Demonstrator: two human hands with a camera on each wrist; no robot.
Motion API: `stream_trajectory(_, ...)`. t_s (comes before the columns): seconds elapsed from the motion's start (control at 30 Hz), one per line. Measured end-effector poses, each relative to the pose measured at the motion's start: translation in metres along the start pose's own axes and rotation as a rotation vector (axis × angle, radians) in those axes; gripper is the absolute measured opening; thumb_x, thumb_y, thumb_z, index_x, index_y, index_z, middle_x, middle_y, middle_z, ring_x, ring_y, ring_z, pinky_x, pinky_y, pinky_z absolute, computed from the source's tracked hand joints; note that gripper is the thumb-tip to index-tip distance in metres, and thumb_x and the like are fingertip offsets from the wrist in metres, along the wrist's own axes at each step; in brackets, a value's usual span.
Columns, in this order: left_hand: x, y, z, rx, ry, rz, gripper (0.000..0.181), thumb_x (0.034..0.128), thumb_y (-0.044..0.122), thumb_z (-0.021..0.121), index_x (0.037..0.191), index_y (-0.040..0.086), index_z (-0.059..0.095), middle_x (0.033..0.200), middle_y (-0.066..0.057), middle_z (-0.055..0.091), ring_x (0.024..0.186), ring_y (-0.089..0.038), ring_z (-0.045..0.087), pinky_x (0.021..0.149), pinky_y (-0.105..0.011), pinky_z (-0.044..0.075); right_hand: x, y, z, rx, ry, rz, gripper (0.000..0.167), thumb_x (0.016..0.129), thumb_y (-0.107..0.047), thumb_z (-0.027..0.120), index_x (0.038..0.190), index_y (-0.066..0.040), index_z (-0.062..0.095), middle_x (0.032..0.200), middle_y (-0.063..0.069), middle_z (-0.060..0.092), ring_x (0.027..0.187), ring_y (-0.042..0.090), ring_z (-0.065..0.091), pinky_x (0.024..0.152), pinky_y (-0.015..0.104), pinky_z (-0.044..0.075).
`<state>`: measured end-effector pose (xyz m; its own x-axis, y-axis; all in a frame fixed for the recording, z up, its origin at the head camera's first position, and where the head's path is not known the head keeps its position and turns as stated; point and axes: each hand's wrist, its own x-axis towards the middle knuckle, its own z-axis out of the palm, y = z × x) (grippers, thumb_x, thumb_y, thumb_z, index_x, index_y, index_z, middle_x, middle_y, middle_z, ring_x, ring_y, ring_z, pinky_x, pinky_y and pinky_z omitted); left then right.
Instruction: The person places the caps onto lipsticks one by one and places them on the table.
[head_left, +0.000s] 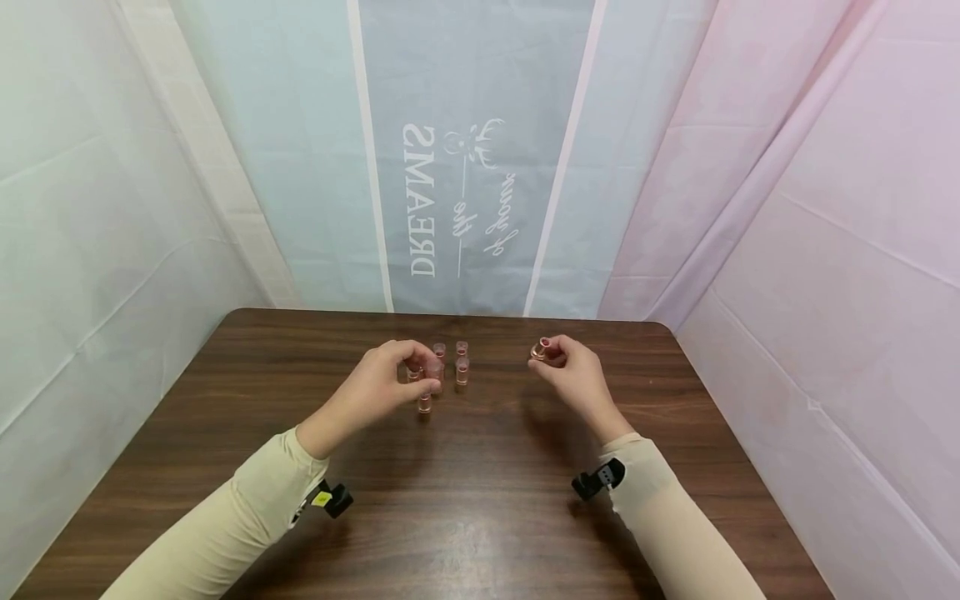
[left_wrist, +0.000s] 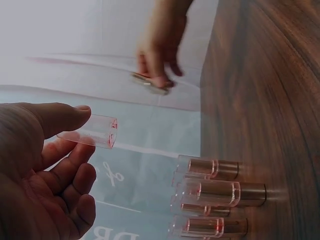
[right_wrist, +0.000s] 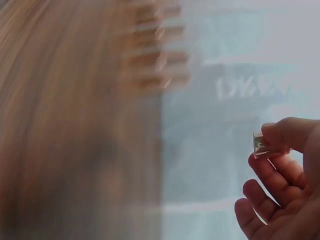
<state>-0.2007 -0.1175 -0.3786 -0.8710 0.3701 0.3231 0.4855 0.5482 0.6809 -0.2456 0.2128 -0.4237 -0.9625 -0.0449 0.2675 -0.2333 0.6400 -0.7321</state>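
Note:
Pinched between thumb and fingers of my left hand (head_left: 382, 377) is a clear, empty lipstick cap (left_wrist: 100, 131) with a pinkish rim. It is held above the table, beside a group of lipsticks (head_left: 462, 372) standing upright. In the left wrist view those lipsticks (left_wrist: 225, 192) have gold-brown bases and clear caps. Off to their right, my right hand (head_left: 577, 375) grips a small shiny gold lipstick base (head_left: 540, 348) by thumb and fingertips, tilted and raised off the table. The right wrist view shows its squarish end (right_wrist: 261, 145); the fingers hide much of it.
The dark wood-grain table (head_left: 465, 500) has rounded far corners. Behind it hangs a pale blue cloth (head_left: 315, 167) with white lettering, and light curtains (head_left: 840, 333) flank both sides. Each sleeve carries a black wrist camera (head_left: 600, 478).

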Motion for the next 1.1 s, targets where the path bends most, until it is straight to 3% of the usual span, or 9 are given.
stream_trajectory(0.17,-0.002,-0.001,0.003,0.013,-0.006,0.009,0.020,0.0862,0.024,0.085,0.101,0.021,0.072,0.096,0.006,0.068,0.090,-0.015,0.063,0.079,-0.032,0.050,-0.009,-0.044,0.011,0.075,0.015,-0.089,0.020,0.086,-0.022,0.085,0.097,-0.015,0.069,0.098,0.001,0.073,0.086,0.023,0.067,0.076,0.033,0.053)
stream_trajectory(0.3,-0.005,-0.002,0.004,0.005,-0.009,0.021,0.018,0.0870,0.023,0.084,0.101,0.021,0.072,0.096,0.007,0.069,0.089,-0.015,0.063,0.075,-0.030,0.050,-0.022,-0.062,0.035,0.126,-0.047,-0.140,0.020,0.084,-0.021,0.086,0.092,-0.016,0.069,0.094,-0.002,0.073,0.083,0.021,0.067,0.074,0.031,0.054)
stream_trajectory(0.57,-0.008,0.006,-0.003,-0.006,0.020,0.043,0.020,0.0865,0.022,0.085,0.101,0.021,0.072,0.095,0.007,0.068,0.093,-0.019,0.064,0.078,-0.034,0.050,-0.048,-0.062,0.077,0.098,-0.225,-0.186,0.016,0.087,-0.024,0.084,0.095,-0.023,0.070,0.097,-0.005,0.067,0.097,0.027,0.067,0.082,0.043,0.057)
stream_trajectory(0.8,-0.006,0.014,-0.010,-0.026,0.038,0.031,0.021,0.0870,0.025,0.085,0.104,0.020,0.072,0.098,0.005,0.068,0.093,-0.024,0.064,0.078,-0.039,0.052,-0.052,-0.060,0.089,0.084,-0.260,-0.214,0.014,0.088,-0.024,0.083,0.096,-0.021,0.072,0.095,-0.004,0.067,0.094,0.026,0.066,0.081,0.042,0.056)
stream_trajectory(1.1,-0.004,0.016,-0.007,-0.021,0.013,0.062,0.022,0.0859,0.024,0.086,0.104,0.019,0.074,0.095,0.002,0.068,0.086,-0.016,0.059,0.074,-0.032,0.050,-0.054,-0.067,0.091,0.112,-0.265,-0.236,0.014,0.088,-0.023,0.083,0.096,-0.019,0.073,0.097,0.008,0.071,0.094,0.028,0.066,0.081,0.045,0.055)
